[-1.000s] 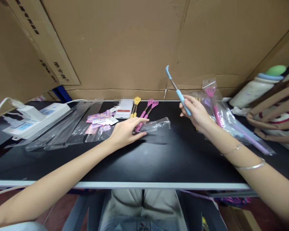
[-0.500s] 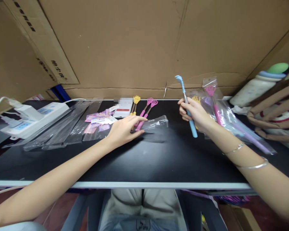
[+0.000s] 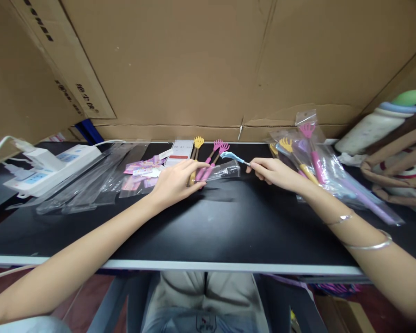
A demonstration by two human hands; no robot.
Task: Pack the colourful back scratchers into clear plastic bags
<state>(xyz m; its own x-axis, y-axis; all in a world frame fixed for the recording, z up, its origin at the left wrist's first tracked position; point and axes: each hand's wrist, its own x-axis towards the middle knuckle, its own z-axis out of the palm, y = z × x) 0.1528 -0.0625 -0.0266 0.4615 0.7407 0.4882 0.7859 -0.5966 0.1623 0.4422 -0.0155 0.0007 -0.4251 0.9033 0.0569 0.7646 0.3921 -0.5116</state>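
Note:
My right hand point(image 3: 271, 172) is closed around a blue back scratcher point(image 3: 235, 157), its claw end pointing left and its handle hidden in the hand. The claw is at the mouth of a clear plastic sleeve point(image 3: 225, 170); whether it is inside I cannot tell. My left hand point(image 3: 178, 180) pinches the other end of that sleeve between thumb and fingers. Just behind the sleeve lie pink back scratchers point(image 3: 208, 169) and yellow back scratchers point(image 3: 198, 142), partly covered by the left hand.
Left of the hands lie printed cards point(image 3: 142, 171), a phone point(image 3: 180, 150), flat clear sleeves point(image 3: 86, 185) and a white power strip point(image 3: 55, 166). On the right are bagged back scratchers point(image 3: 350, 185), a bottle point(image 3: 370, 127) and a brown-handled bag point(image 3: 391, 171). Cardboard point(image 3: 180, 64) walls the back.
My right hand has tipped the blue back scratcher from upright to nearly level and brought its claw left to the sleeve. My left hand stays about where it was, holding the sleeve.

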